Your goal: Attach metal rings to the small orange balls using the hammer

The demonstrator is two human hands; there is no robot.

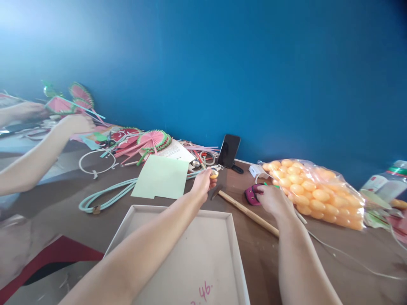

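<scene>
My left hand [203, 184] reaches out over the far edge of a shallow white box lid [206, 237]. Its fingers are closed on a small round yellow keychain [214, 173], with a bit of silvery chain showing above. To the right, my right hand [275, 199] has its fingers bent onto a small magenta pouch [252, 195] on the brown table; the fingertips are partly hidden. A bright green bit shows beside that hand. Between both hands lies a hammer [248, 212] with a wooden handle, its head close to my left hand.
A phone [229, 151] leans on the blue wall near a white charger [257, 171]. A clear bag of orange balls [314, 190] lies at right. Left are pale green card [162, 176], a coiled tube [108, 195], paper fans [152, 140] and another person's arms [41, 148].
</scene>
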